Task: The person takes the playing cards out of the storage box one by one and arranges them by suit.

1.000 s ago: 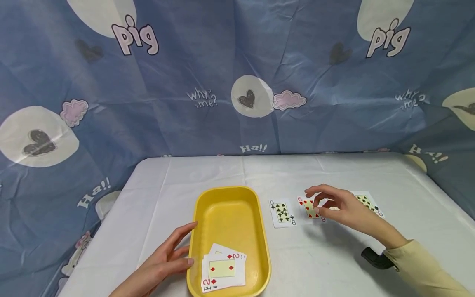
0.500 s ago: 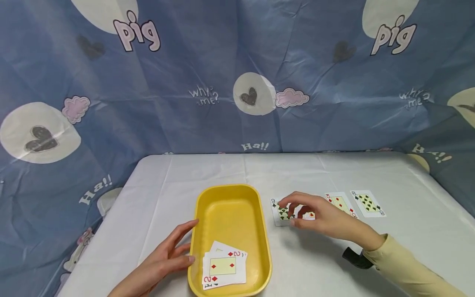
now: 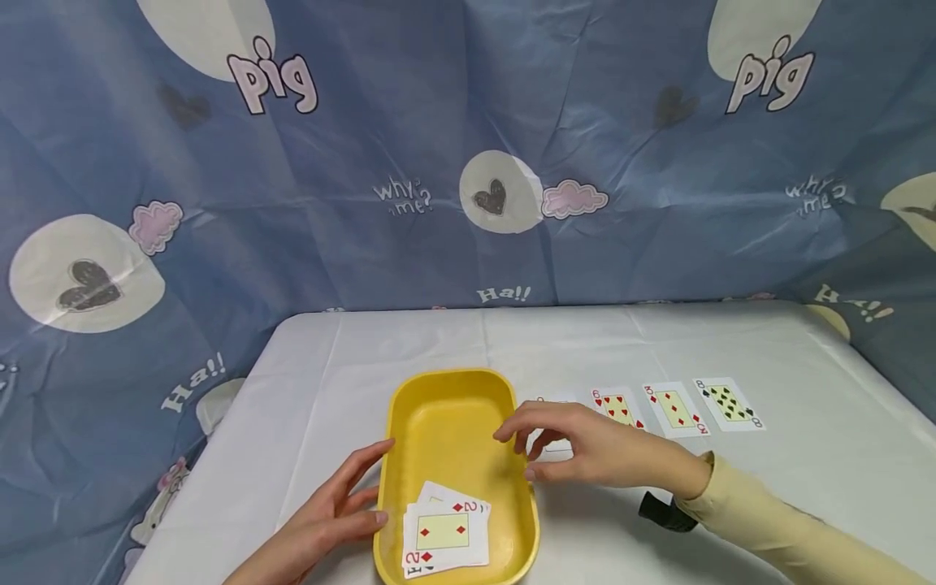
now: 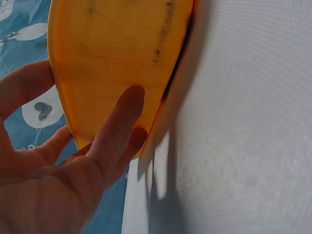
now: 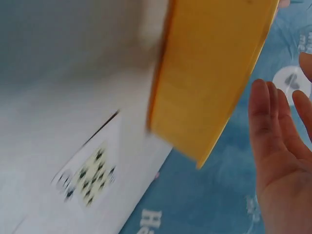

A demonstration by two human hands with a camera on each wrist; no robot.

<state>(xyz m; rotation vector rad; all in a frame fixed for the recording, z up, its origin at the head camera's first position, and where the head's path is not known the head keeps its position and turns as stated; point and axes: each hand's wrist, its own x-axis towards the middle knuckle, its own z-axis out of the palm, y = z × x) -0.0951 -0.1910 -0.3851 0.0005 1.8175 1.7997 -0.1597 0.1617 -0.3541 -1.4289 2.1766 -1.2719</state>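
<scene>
A yellow plastic tray (image 3: 453, 439) stands on the white-covered table, and near its front lies a small pile of playing cards with the two of diamonds (image 3: 446, 532) on top. My left hand (image 3: 325, 512) rests its fingertips against the tray's left side; the left wrist view shows fingers (image 4: 117, 122) lying on the outer wall. Over the tray's right rim reaches my right hand (image 3: 595, 443), fingers loosely bent, nothing held. Right beneath it lies the nine of clubs (image 5: 90, 180), mostly hidden by that hand in the head view.
To the right, in a row with the nine, lie the six of hearts (image 3: 617, 406), the three of diamonds (image 3: 676, 410) and the eight of spades (image 3: 729, 404). A blue printed cloth (image 3: 366, 252) hangs behind the table (image 3: 380, 341).
My right hand has moved left from above the six of hearts, past the nine of clubs, to the tray's right rim. The left hand stays at the tray.
</scene>
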